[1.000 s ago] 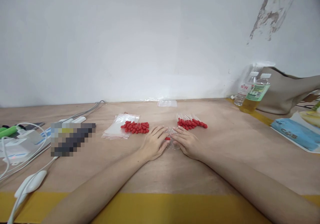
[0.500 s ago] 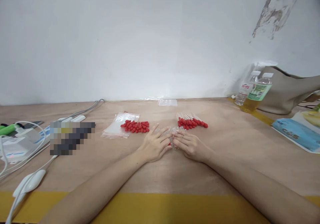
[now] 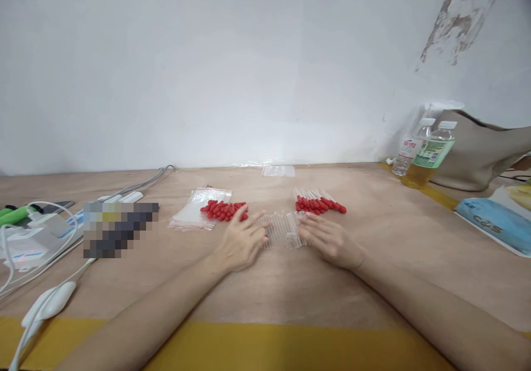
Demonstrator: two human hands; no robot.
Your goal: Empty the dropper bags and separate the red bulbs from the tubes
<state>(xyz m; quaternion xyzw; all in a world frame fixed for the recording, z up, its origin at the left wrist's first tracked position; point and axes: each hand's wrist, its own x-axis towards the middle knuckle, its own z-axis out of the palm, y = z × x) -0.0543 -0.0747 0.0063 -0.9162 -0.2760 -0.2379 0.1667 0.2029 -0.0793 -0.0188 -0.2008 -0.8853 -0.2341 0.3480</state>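
Observation:
A row of thin clear tubes (image 3: pixel 284 231) lies side by side on the table between my two hands. My left hand (image 3: pixel 243 244) is at the row's left end, fingers spread and reaching over the tubes. A small reddish spot shows by its thumb, too small to make out. My right hand (image 3: pixel 332 242) rests at the other end with its fingers stretched out, touching the tubes. Just beyond my left fingers is a pile of small red bulb-shaped pieces (image 3: pixel 222 210). Behind my right hand lie white sticks with red tips (image 3: pixel 317 199), fanned side by side.
Clear plastic bags (image 3: pixel 194 213) are stacked left of the red pile; another bag (image 3: pixel 279 171) lies by the wall. Chargers and white cables (image 3: pixel 33 244) occupy the left side. Two bottles (image 3: pixel 429 155), a grey bag (image 3: pixel 468 150) and a blue packet (image 3: pixel 493 221) stand or lie at right.
My hands have moved apart, the left one to the left and the right one slightly right. More of the clear tube row now shows between them, spread flat.

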